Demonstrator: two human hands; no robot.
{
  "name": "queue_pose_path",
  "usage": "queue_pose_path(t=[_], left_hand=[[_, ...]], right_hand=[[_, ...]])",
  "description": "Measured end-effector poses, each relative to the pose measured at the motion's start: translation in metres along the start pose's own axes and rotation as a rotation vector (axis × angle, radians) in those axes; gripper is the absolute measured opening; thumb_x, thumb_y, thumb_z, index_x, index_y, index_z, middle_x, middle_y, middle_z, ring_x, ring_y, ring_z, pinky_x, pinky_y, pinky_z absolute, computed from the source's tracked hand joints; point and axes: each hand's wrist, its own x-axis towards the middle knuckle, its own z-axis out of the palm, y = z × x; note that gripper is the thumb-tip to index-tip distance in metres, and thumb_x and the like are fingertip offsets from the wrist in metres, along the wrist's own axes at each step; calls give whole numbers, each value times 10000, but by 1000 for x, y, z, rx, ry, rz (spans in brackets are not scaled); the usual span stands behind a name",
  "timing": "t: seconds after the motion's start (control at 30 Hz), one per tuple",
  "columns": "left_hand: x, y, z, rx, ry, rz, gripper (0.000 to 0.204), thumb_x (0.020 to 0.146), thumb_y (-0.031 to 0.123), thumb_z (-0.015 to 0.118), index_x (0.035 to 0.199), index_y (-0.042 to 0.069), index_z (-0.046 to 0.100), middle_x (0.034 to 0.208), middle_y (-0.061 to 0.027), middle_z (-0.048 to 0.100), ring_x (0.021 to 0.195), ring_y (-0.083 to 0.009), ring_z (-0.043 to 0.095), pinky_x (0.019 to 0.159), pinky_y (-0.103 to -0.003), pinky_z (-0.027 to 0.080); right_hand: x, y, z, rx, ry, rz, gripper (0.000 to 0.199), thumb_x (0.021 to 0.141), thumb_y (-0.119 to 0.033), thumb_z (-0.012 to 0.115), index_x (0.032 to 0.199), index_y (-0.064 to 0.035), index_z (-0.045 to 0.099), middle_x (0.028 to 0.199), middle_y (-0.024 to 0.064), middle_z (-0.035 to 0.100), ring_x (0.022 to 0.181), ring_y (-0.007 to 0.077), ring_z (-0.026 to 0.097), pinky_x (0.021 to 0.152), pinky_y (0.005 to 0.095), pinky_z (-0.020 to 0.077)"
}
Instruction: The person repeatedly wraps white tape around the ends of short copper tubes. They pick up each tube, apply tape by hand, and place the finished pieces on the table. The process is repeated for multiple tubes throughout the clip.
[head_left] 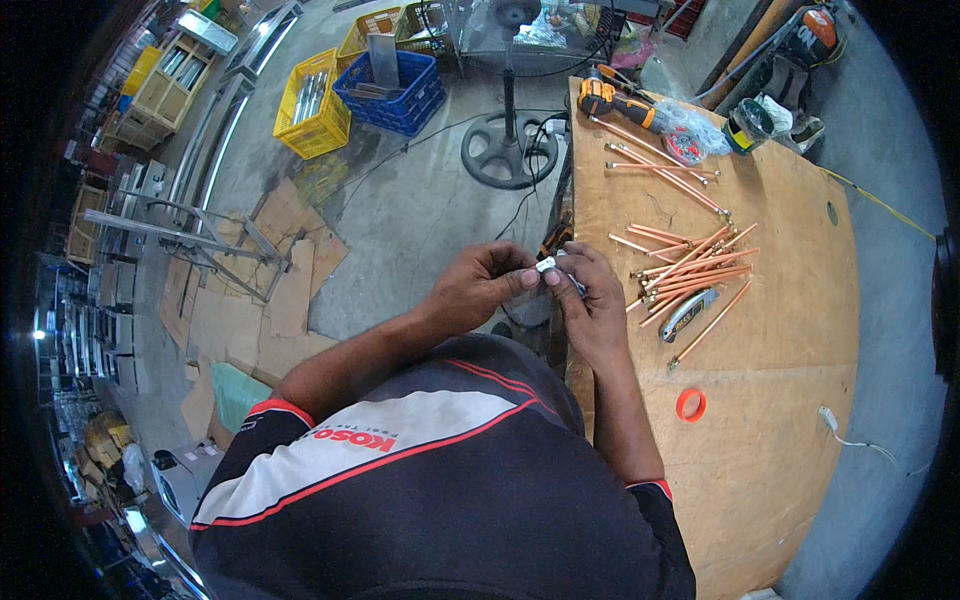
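Observation:
Close in front of my body, beside the table's left edge, both hands are raised and nearly touching. A small white piece sits between their fingertips; its kind is too small to make out. My left hand pinches it from the left with thumb and fingers. From the right, my right hand closes on it too, with a bit of something greyish showing by the fingers. Nearest to the right hand on the table lies a pile of thin copper tubes with metal end fittings. A utility knife rests against the pile.
The wooden table carries a red tape ring, more copper tubes, an orange-black power drill and a jar. A fan stand, blue crate, yellow crate and cardboard occupy the floor.

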Motion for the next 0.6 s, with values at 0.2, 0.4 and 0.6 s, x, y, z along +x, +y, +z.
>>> queue_pose_path(t=[0.2, 0.4, 0.6], left_hand=[[-4, 4, 1, -54, 36, -108, 230, 984, 267, 596, 979, 38, 614, 740, 20, 579, 645, -59, 514, 558, -223, 412], [-5, 5, 4, -204, 21, -121, 256, 985, 306, 591, 1032, 59, 545, 707, 12, 564, 559, -66, 511, 468, -219, 396], [-3, 11, 4, -64, -13, -85, 278, 954, 325, 639, 982, 59, 564, 747, 1, 572, 574, -69, 520, 492, -221, 427]], right_hand=[[0, 1, -1, 56, -23, 3, 192, 894, -151, 676, 1026, -13, 695, 1087, 175, 667, 1167, 306, 567, 978, 386, 432], [2, 0, 0, 67, -27, -18, 204, 891, -204, 676, 1003, -36, 706, 1032, 147, 689, 1137, 341, 575, 959, 420, 447], [1, -3, 5, 123, 23, -14, 212, 880, -219, 687, 1000, -45, 707, 1003, 130, 697, 1116, 360, 581, 944, 438, 458]])
